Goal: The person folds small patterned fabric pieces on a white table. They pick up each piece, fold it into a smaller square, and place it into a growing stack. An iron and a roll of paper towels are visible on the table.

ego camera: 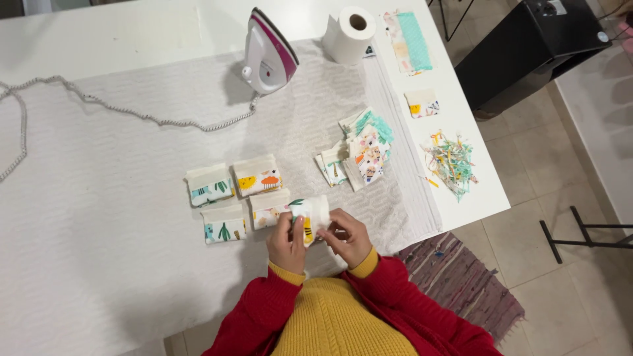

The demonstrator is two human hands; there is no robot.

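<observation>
White printed fabric pouch (308, 216) pinched between left hand (287, 245) fingers and right hand (348, 237) fingers, above table edge (79, 310)

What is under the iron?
The iron stands upright on a white textured cloth spread over the white table. Its cord trails left across the cloth. The spot beneath its base is hidden.

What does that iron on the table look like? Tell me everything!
The iron is white with a dark pink stripe along its body and looks like plastic. It stands upright on its heel near the far edge of the pale cloth covering the table. A grey-white braided cord runs from its base and snakes away to the left across the cloth. Neither hand touches it. A paper roll stands to its right.
</observation>
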